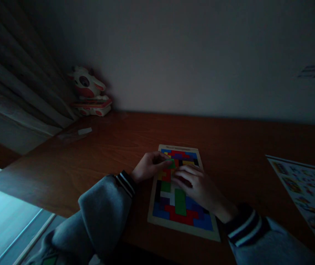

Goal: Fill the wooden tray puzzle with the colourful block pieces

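A wooden tray puzzle (183, 229) filled with coloured block pieces lies on the table in front of me. My left hand (150, 165) pinches a green puzzle piece (170, 163) between thumb and fingers, over the tray's upper left part. Close beside it, the fingers of my right hand (196, 184) are bent together over the middle of the tray. Whether a small piece is between these fingertips I cannot make out in the dim light. Below my right hand, a long green piece (180, 202) sits among red, blue and purple ones.
On the brown table (124, 140), a printed sheet (303, 195) with many small pictures lies at the right. A cow-shaped toy (89, 90) stands in the far left corner by the curtain (16, 77). A small whitish scrap (85, 131) lies near the left edge.
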`<state>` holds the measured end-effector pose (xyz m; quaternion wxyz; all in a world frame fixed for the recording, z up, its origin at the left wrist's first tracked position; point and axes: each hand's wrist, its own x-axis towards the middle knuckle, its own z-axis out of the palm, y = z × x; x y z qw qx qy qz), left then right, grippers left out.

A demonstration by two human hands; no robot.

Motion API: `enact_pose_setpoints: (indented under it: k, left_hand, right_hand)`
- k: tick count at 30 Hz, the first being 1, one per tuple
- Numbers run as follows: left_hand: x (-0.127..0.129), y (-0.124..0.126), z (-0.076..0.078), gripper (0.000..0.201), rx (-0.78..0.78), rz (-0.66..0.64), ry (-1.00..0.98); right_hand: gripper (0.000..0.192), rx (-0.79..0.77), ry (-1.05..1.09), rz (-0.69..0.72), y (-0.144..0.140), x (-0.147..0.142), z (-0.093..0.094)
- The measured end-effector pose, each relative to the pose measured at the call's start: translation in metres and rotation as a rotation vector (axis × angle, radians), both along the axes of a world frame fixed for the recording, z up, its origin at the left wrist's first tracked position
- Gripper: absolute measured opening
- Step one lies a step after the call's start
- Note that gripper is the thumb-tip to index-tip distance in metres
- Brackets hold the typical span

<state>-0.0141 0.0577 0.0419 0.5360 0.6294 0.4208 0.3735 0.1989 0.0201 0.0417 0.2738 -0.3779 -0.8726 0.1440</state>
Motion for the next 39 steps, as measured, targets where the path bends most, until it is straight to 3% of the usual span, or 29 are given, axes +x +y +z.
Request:
enact_pose_setpoints:
  k: [6, 13, 19, 30, 39]
  left_hand:
    - [0.001, -0.008, 0.004, 0.038, 0.097, -0.022, 0.106]
    - [0.001, -0.016, 0.01, 0.025, 0.335, -0.218, 0.354]
    - [0.004, -0.013, 0.01, 0.015, 0.536, -0.257, 0.428]
    - [0.012, -0.021, 0.001, 0.017, 0.735, -0.128, 0.651]
    - [0.012, -0.021, 0.002, 0.022, 0.811, -0.107, 0.628]
  right_hand:
    - [0.017, -0.014, 0.112, -0.108, 0.001, 0.002, -0.002]
    - [0.019, -0.153, 0.265, -0.312, 0.005, 0.018, -0.002]
    - [0.021, -0.171, 0.282, -0.31, 0.006, 0.022, -0.003]
    - [0.022, -0.194, 0.274, -0.333, 0.005, 0.019, 0.0]
    - [0.023, -0.274, 0.36, -0.368, 0.006, 0.02, -0.004]
